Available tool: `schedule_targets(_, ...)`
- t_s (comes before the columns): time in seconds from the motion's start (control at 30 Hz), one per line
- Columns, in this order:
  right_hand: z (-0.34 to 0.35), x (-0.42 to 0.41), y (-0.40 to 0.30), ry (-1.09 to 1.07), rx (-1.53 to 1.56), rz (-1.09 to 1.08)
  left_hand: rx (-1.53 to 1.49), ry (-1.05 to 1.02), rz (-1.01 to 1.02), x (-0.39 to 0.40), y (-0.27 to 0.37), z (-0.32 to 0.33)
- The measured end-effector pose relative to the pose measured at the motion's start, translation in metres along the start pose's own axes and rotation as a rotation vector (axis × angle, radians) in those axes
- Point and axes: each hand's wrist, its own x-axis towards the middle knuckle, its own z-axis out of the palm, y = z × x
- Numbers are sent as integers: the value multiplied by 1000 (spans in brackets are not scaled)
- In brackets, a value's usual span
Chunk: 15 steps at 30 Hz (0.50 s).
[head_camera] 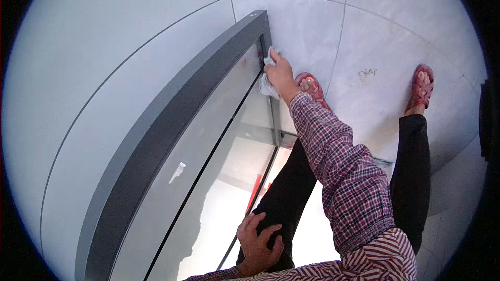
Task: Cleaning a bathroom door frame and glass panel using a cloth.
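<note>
My right hand (280, 75) grips a pale, crumpled cloth (268, 86) against the corner of a dark metal frame (172, 134), near the frame's end. Glass panels (230, 152) with reflections lie within the frame, crossed by thin black strips. A small whitish mark (177, 173) shows on the nearer panel. My left hand (258, 240) rests on my black-trousered knee, fingers apart, with nothing in it. A checked sleeve covers my right arm.
Large pale tiles (304, 27) with thin joints surround the frame. My feet in red sandals (422, 86) stand apart on the floor. A brownish smudge (366, 74) marks the tile between them. Something dark stands at the right rim.
</note>
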Motion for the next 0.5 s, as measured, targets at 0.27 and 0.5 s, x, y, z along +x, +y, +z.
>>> schedule_targets(0.27,-10,-75,-125,-138,173,-196,-12,71,99,-26,0,24)
schedule_targets(0.5,8,-253,-204,-293,206,-273,-48,160,161,-41,8,58)
